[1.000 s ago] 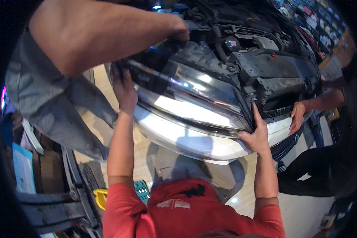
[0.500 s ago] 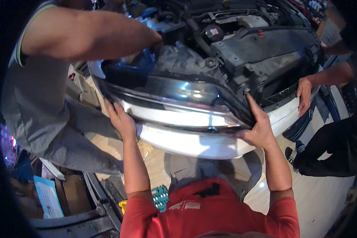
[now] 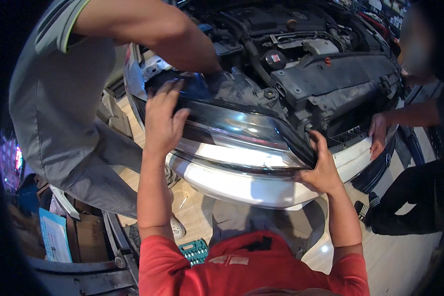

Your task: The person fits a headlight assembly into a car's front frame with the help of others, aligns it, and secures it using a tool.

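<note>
- Headlight (image 3: 254,132) sits at the car's (image 3: 335,74) front corner
- my left hand (image 3: 164,118) spreads wide over its outer end
- my right hand (image 3: 323,170) clasps its inner corner

The headlight (image 3: 237,126) sat above the bumper (image 3: 232,185), before the engine (image 3: 281,19); the tool case (image 3: 195,252) lay on the floor (image 3: 370,254).

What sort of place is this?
Probably a vehicle repair workshop. The signs: an uncovered engine bay, a large headlight at the car's front corner, and what looks like a teal tool case low down nearby.
</note>
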{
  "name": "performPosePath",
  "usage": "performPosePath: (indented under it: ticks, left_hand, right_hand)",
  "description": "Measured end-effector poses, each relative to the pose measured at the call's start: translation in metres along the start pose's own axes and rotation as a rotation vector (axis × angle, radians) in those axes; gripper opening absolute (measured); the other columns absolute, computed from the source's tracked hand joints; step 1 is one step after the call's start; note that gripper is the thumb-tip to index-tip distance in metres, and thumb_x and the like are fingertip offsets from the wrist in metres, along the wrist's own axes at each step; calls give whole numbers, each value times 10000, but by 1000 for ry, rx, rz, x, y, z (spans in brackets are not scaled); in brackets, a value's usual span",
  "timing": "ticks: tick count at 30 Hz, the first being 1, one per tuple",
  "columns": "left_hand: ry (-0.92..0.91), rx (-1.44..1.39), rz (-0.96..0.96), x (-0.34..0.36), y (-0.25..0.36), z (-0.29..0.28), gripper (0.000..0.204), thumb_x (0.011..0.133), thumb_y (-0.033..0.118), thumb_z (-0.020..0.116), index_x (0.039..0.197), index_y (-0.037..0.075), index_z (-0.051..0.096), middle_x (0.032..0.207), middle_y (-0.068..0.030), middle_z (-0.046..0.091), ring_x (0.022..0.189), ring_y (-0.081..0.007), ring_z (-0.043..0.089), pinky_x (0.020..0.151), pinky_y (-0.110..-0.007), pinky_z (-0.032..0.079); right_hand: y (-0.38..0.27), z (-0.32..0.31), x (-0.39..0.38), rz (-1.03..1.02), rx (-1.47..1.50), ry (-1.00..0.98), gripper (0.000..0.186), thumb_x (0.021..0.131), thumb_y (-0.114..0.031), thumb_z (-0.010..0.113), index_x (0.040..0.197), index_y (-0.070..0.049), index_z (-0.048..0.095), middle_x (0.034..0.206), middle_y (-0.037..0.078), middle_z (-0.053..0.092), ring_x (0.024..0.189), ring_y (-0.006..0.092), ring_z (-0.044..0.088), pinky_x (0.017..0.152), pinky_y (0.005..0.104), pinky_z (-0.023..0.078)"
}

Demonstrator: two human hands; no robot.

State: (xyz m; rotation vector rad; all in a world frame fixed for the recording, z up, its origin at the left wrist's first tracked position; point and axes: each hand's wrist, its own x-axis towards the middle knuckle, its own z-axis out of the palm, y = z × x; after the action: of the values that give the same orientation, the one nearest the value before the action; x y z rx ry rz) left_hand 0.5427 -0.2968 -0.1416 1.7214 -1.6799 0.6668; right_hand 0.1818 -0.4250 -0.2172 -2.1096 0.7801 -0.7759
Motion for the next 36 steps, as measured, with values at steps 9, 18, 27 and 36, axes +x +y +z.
performPosePath:
  ticks: [9, 18, 27, 36]
  left_hand:
    - [-73, -19, 24, 6, -3, -2, 396, 786, 252, 690, 1092, 4, 656, 1041, -170, 577, 1034, -376, 533, 996, -489, 371]
    - [34, -50, 97, 26, 0, 6, 320, 764, 223, 747, 936, -28, 652, 945, -184, 579, 927, -372, 548, 829, -423, 449]
    - [-187, -312, -107, 31, 1, 7, 237, 733, 37, 705, 911, -34, 566, 899, -107, 536, 853, -246, 541, 809, -304, 435]
    - [-323, -295, 54, 31, 22, -2, 460, 823, 272, 671, 1150, -45, 612, 1105, -161, 575, 1058, -293, 552, 948, -352, 412]
  right_hand:
    - [6, 4, -1, -65, -8, -16, 1148, 513, -211, 896, 1463, 22, 296, 1310, 276, 541, 1209, 354, 558, 1041, 387, 419]
    - [6, -3, 0, -20, 66, -24, 1150, 523, -237, 923, 1465, 11, 311, 1341, 258, 527, 1232, 352, 544, 1042, 390, 422]
    - [10, -20, 2, -15, 134, -132, 1124, 586, -242, 902, 1490, -51, 261, 1410, 240, 464, 1284, 344, 494, 1074, 388, 386]
    - [12, -18, -13, -115, -308, -103, 1016, 691, -502, 800, 1379, 103, 361, 1322, 294, 511, 1226, 420, 509, 1052, 419, 397]
